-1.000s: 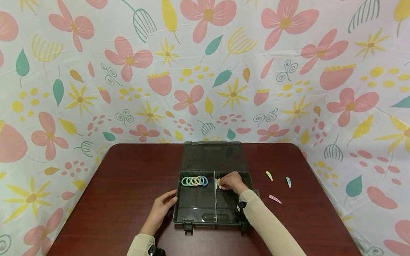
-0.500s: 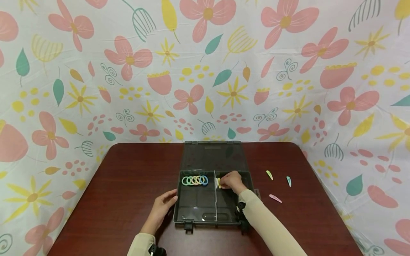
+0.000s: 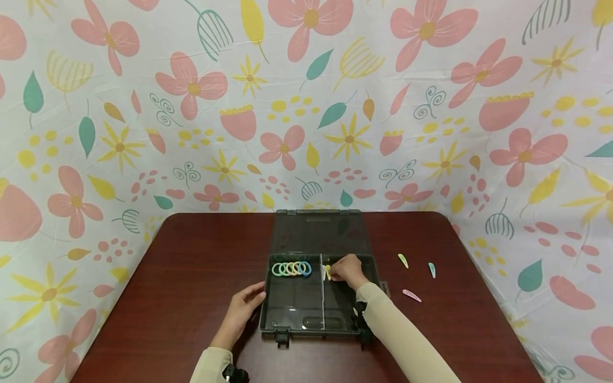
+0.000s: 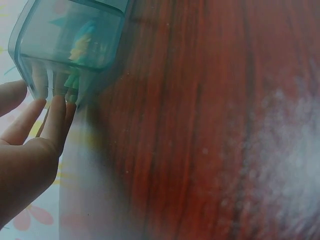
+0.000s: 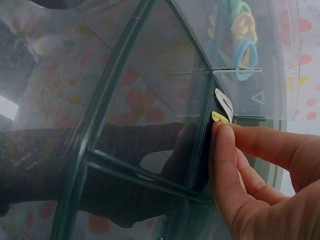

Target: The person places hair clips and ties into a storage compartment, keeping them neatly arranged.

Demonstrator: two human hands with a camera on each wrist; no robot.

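A dark see-through box (image 3: 293, 298) lies open on the table, split by a clear divider (image 3: 322, 298). My right hand (image 3: 348, 271) reaches into its right compartment and pinches a yellow snap hair clip (image 5: 220, 117) between thumb and index finger. Just beside that clip, close to the divider, is a white hair clip (image 5: 224, 102). A row of pastel hair ties (image 3: 291, 269) overlaps along the back of the left compartment. With fingers extended, my left hand (image 3: 241, 310) touches the box's left side wall; the left wrist view shows its fingertips against the clear plastic.
Right of the box, a green hair clip (image 3: 403, 260), a blue hair clip (image 3: 432, 270) and a pink hair clip (image 3: 412, 296) lie on the table (image 3: 191, 255). The raised lid (image 3: 320, 234) leans back behind the box. A flowered cloth (image 3: 282, 149) hangs behind.
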